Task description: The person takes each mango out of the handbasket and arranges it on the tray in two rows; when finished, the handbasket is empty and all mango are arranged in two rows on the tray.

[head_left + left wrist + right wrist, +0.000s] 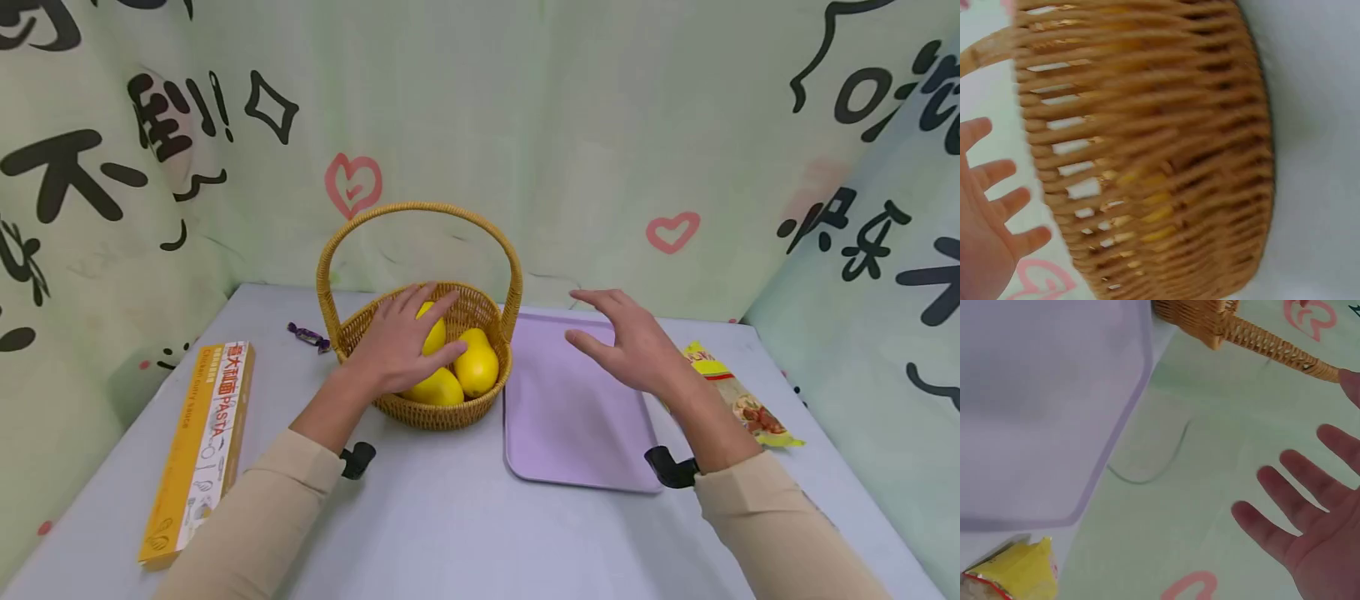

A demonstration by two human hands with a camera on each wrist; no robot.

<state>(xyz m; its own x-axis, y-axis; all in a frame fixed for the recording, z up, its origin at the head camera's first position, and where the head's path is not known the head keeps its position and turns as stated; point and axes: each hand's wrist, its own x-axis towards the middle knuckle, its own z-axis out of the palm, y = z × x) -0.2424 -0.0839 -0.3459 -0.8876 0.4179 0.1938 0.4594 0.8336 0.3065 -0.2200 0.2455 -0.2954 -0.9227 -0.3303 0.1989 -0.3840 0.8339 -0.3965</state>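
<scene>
A wicker basket (442,421) with a tall arched handle stands near the back of the table, holding three yellow, pear-shaped fruits (477,367). Over its left side my left hand (405,342) spreads its fingers, overlapping the basket and part of the fruit in the head view. In the left wrist view the fingers (1007,203) are apart, beside the woven wall. My right hand (633,342) hovers above the right part of a flat lilac tray (570,425), thumb and fingers parted, holding nothing. The right wrist view shows those fingers (1291,494) stretched out.
A long orange-and-white pasta box (198,450) lies at the left. Behind it, left of the basket, is a small purple wrapped candy (308,337). A yellow food packet (738,396) lies right of the tray, partly behind my right forearm. Printed curtains (480,125) surround the table.
</scene>
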